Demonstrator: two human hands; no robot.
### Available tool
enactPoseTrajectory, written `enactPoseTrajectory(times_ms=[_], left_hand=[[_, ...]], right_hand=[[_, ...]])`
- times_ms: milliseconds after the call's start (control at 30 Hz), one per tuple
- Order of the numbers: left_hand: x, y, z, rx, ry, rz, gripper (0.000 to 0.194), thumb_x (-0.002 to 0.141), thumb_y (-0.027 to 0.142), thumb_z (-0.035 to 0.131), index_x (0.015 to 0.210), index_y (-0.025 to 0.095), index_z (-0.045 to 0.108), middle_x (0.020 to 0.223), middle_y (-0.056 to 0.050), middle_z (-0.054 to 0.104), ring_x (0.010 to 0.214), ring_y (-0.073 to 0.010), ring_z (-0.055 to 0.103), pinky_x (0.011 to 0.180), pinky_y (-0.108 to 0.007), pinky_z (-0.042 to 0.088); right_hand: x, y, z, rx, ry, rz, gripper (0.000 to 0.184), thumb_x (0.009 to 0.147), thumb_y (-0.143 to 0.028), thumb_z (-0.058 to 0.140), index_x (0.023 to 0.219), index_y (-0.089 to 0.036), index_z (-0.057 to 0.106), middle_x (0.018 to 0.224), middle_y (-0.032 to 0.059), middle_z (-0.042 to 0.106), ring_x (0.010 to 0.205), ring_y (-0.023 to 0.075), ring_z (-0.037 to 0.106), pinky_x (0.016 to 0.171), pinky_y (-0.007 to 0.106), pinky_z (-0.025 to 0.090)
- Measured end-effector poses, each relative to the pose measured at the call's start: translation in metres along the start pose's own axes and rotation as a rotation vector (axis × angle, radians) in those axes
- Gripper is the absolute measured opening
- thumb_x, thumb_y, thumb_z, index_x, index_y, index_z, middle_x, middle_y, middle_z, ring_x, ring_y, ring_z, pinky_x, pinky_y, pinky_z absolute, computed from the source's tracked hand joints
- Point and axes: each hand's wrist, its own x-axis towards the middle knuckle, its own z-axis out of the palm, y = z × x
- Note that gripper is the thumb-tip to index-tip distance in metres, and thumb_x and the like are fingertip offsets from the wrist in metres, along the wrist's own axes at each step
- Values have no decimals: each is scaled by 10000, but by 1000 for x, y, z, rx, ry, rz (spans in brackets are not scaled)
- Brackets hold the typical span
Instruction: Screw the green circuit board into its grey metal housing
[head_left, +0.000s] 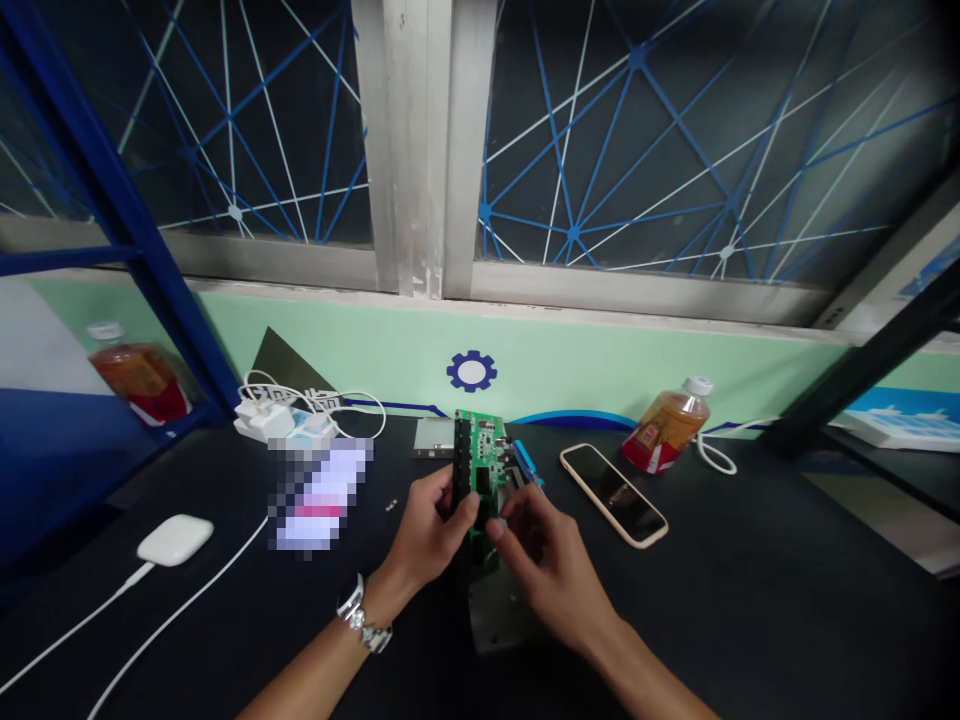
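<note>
A green circuit board with a black strip of connectors along its left edge stands tilted up in front of me. My left hand is closed on its left side, the thumb lying across the board's lower face. Close to the board's lower right is my right hand, its fingers curled toward the thumb; whatever they pinch is hidden or too small to name. Beneath the hands lies a dark metal plate. A blue-handled tool and a grey metal piece are just behind the board.
Small metal bits lie left of my left hand. A phone and a drink bottle stand to the right. On the left are a lit, blurred-out screen, a power strip, a white charger case and white cables.
</note>
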Motion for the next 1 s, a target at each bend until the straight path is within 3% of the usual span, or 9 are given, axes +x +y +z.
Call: enactPoseTrajectory(times_ms=[167, 267, 400, 667, 867, 1000], left_hand=[[-4, 6, 6, 56, -42, -23, 337, 886, 457, 567, 733, 165, 499, 644, 29, 408, 594, -114, 346, 531, -231, 272], [-5, 11, 5, 36, -66, -33, 386, 939, 477, 464, 701, 174, 448, 640, 30, 379, 597, -116, 342, 535, -237, 281], [-4, 12, 4, -30, -72, -70, 416, 977, 490, 366, 709, 177, 428, 676, 22, 401, 628, -121, 369, 565, -239, 332], [11, -10, -3, -80, 21, -261, 436, 884, 608, 477, 726, 210, 395, 500, 70, 430, 389, -107, 428, 365, -199, 336], [16, -11, -12, -172, -70, -483, 491, 831, 695, 471, 905, 210, 450, 584, 28, 568, 406, -153, 553, 327, -222, 421], [16, -7, -15, -243, -103, -497, 477, 833, 668, 509, 879, 195, 469, 560, 32, 536, 409, -133, 541, 330, -198, 412]], right_hand=[[-7, -8, 2, -71, -131, -33, 354, 792, -432, 701, 984, -218, 494, 794, -8, 557, 635, 126, 490, 551, 236, 376], [-6, -8, -2, -10, -192, -3, 400, 800, -412, 695, 1089, -237, 480, 838, -4, 568, 650, 130, 516, 542, 231, 393], [-4, -8, -6, 110, -226, 8, 310, 845, -346, 643, 1093, -238, 492, 927, 16, 586, 761, 147, 555, 623, 236, 434], [-3, -8, -6, 437, -220, 58, 124, 875, -237, 547, 997, -219, 538, 969, 12, 607, 913, 168, 554, 841, 270, 421], [0, -5, -12, 556, -194, 128, 195, 848, -204, 526, 1038, -240, 553, 1006, 8, 631, 924, 184, 577, 824, 278, 430], [5, -2, -16, 603, -221, 144, 178, 867, -228, 514, 1035, -234, 569, 977, 15, 629, 856, 176, 582, 757, 274, 446]])
